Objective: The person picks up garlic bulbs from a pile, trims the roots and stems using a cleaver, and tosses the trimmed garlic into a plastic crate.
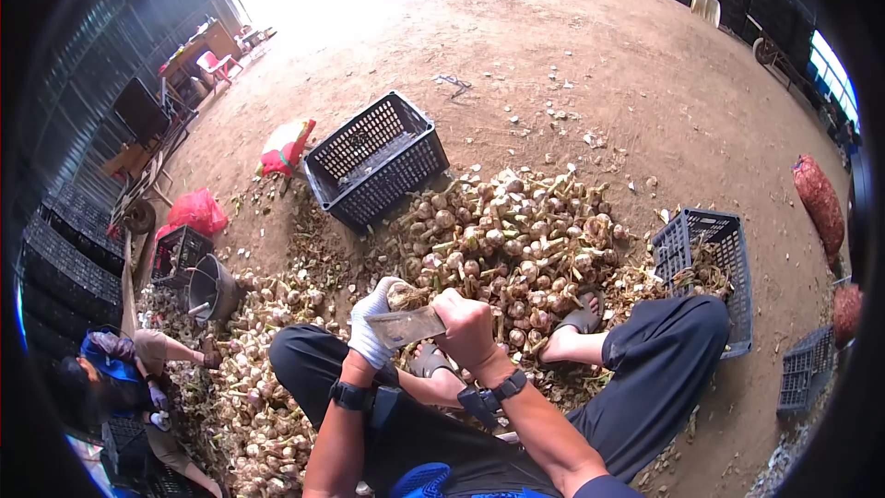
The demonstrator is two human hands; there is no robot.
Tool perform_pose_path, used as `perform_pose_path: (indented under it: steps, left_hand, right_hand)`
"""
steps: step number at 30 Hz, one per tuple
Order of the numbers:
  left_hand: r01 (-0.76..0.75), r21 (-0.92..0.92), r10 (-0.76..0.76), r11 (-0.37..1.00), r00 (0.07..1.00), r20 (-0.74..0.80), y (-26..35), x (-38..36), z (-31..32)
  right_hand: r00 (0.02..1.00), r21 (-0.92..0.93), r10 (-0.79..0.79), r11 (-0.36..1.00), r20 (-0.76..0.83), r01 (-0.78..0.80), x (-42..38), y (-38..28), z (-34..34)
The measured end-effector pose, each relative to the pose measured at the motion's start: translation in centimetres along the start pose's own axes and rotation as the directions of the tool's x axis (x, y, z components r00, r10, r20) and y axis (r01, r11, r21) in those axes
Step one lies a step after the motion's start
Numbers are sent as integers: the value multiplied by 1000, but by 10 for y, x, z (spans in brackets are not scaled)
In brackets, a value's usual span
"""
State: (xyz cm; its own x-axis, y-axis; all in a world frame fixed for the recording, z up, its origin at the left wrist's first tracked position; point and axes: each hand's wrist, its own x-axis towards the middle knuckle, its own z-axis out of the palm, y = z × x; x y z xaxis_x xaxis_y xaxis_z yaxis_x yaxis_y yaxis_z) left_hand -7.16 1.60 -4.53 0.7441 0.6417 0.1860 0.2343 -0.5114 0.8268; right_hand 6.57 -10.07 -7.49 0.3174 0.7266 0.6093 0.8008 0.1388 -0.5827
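Note:
My left hand [371, 325], in a white glove, holds a garlic bulb [406, 296] with its roots or dry stem showing, between my two hands. My bare right hand [464, 325] is closed around the handle end of a wide flat blade [406, 326], which lies just below the bulb and in front of the gloved fingers. Beyond my hands spreads a large heap of garlic bulbs with stems [516, 244]. Another pile of garlic [263, 406] lies left of my legs.
A black crate [378, 189] stands ahead, and a crate holding stems [737, 267] stands right. At left are a bucket [210, 288], a red bag [195, 212] and a seated person [120, 360]. Red mesh sacks [819, 205] lie far right.

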Motion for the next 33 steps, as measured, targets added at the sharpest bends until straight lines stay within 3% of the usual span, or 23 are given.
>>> perform_pose_path:
  steps: [2,6,8,15,17,19,21,25,27,30,31,32,33]
  left_hand:
    - [49,76,-46,996,998,-34,-3,-1,2]
    - [116,39,-114,992,993,-42,5,-4,7]
    - [-6,178,19,984,998,-68,13,-1,8]
    - [-46,131,61,990,991,-117,31,2,13]
    - [-123,279,169,952,975,-147,32,4,17]
    - [-3,284,38,959,992,-118,36,2,17]
    - [-170,181,185,969,980,-70,57,-2,20]
    - [-115,150,129,982,988,-82,59,0,39]
    - [-107,128,119,986,988,-94,57,3,43]
    - [-20,10,20,1000,996,-83,62,10,41]
    - [-19,11,20,1000,996,-83,59,12,41]
    - [-49,-11,47,999,993,-108,51,15,43]
    - [-78,-31,74,996,988,-133,48,16,43]
  right_hand:
    - [999,-5,27,1000,-41,-28,-5,4,8]
    - [992,-16,100,995,-75,-102,-13,10,16]
    - [989,-18,126,992,-72,-128,-15,13,19]
    - [980,49,130,991,-153,-124,-12,16,12]
    - [977,54,167,985,-132,-161,-20,27,14]
    - [954,4,278,960,-114,-279,-35,44,20]
    - [781,-116,606,774,-148,-623,-57,79,39]
    - [728,-74,648,733,-224,-676,-76,93,38]
    - [668,75,687,711,-287,-699,-62,83,37]
    - [679,126,686,722,-261,-681,-45,66,37]
    - [622,427,775,602,-110,-675,-43,58,37]
    - [583,671,810,395,68,-627,-39,46,33]
    - [582,671,810,394,69,-628,-37,37,29]
